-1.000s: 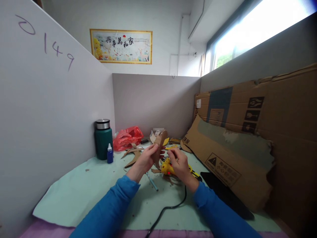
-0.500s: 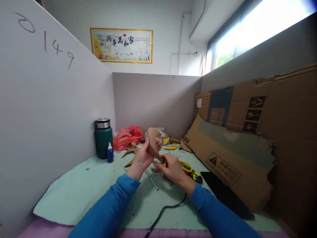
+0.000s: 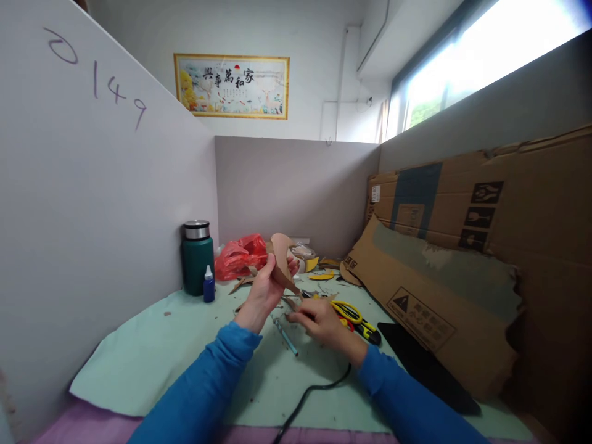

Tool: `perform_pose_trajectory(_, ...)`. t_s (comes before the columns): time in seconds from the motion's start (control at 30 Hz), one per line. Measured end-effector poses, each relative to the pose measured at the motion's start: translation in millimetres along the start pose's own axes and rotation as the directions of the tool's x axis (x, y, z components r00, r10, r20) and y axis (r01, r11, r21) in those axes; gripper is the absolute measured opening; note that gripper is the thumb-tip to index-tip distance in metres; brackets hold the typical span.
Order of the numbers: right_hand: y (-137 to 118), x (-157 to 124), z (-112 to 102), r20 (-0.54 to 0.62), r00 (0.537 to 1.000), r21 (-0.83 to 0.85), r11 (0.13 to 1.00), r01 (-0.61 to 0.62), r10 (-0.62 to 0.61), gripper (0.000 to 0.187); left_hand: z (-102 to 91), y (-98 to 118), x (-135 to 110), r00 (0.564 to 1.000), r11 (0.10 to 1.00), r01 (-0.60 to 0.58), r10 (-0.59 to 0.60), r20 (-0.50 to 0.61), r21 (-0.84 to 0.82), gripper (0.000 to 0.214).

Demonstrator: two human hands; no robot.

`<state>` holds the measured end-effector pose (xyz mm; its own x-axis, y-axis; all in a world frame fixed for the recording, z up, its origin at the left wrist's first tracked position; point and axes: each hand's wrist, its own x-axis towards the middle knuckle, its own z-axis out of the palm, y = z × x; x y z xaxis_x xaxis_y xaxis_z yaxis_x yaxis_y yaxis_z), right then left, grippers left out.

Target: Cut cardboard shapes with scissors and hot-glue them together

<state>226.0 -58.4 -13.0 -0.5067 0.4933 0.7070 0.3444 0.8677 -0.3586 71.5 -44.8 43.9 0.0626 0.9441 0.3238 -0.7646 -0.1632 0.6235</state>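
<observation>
- The left hand (image 3: 264,290) is closed around a cut cardboard piece (image 3: 280,262), flat, brown and matte, with a rounded top and a narrow pointed lower end that slants down to the right.
- The piece stands raised above the pale green mat (image 3: 152,345), its upper half clear of the fingers, its middle pinched between thumb and fingers.
- The right hand (image 3: 321,322) lies low on the mat, just below and to the right of the piece's point; its fingers curl inward, but what they pinch is too small to make out, so I cannot tell if it holds anything.
- A thin blue pen (image 3: 284,335) lies on the mat between the two wrists.
- Yellow-handled scissors (image 3: 348,311) lie just right of the right hand, partly hidden by it.
- A black cable (image 3: 314,388) curls from under the right wrist to the near edge.
- Far left stand a dark green flask with a metal lid (image 3: 197,257) and a small blue bottle (image 3: 209,285); a crumpled red plastic bag (image 3: 239,256) sits behind the piece.
- Large corrugated cardboard sheets (image 3: 444,296) lean along the right wall.
- Both sleeves are blue and cut off at the lower frame.
</observation>
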Motion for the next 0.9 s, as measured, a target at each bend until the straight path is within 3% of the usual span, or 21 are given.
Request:
perform_pose_trajectory(0.1,0.0,2.3,-4.5,-0.256,0.961,0.040,0.995,-0.096,0.103,0.016,-1.2,-6.0,-2.3,0.998,0.996,0.004,-0.011,0.068,0.094,0.041)
perform_pose_trajectory(0.2,-0.1,3.8,-7.6,-0.361,0.915,0.051,0.984,-0.173,0.180,0.021,-0.9,-14.1,-5.9,0.994,0.985,0.011,-0.030,0.108,0.170,0.042)
perform_pose_trajectory(0.33,0.0,3.8,-4.4,-0.324,0.918,0.042,0.973,-0.227,0.229,0.034,2.3,-23.5,-11.8,0.990,0.979,0.023,-0.050,0.130,0.202,0.038)
perform_pose_trajectory(0.5,5.4,4.7,1.7,-0.269,0.922,0.156,0.957,-0.244,0.278,0.028,5.5,-29.3,-16.0,0.982,0.980,0.005,-0.042,0.184,0.199,0.037)
perform_pose_trajectory(0.77,7.1,5.8,-0.8,-0.228,0.945,0.174,0.964,-0.199,0.236,0.022,8.5,-23.9,-19.0,0.955,0.942,-0.020,-0.081,0.285,0.335,0.044)
perform_pose_trajectory(0.9,3.7,4.6,-3.2,-0.222,0.957,0.087,0.981,-0.171,0.186,0.022,10.1,-20.3,-19.8,0.962,0.927,-0.046,-0.060,0.266,0.373,0.040)
